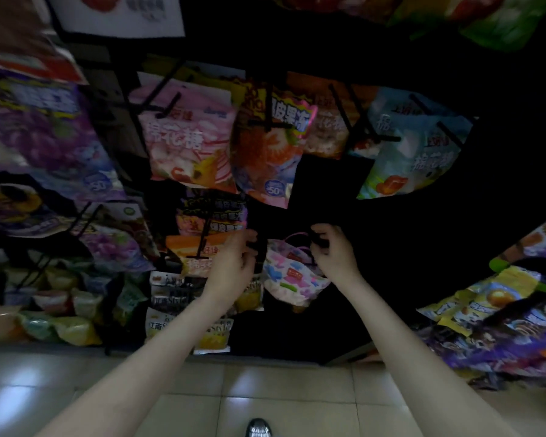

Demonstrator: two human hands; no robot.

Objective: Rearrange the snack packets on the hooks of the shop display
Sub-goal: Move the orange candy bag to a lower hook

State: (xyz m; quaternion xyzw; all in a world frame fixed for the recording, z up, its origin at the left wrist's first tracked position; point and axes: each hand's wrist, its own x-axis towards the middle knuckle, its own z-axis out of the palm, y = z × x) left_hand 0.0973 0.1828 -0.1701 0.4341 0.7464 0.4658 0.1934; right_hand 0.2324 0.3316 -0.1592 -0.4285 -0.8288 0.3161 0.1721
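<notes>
- Snack packet (292, 272), white with pink, blue and green shapes, hangs low in the dark middle of the shop display, between two raised hands.
- Right hand (330, 250) has its fingers curled at the packet's upper right edge; what they grasp is dark and hard to tell.
- Left hand (238, 258) has its fingers curled near the packet's upper left edge, by a dark hook; its grip cannot be told.
- Just left of it hangs an orange packet (196, 247) on a black hook (202, 238).
- Above hang a pink marshmallow packet (186, 143), an orange fruit packet (268, 152) and a pale blue packet (413, 152).
- Purple grape packets (44, 134) hang far left.
- Pale tiled floor (265, 395) lies below.
</notes>
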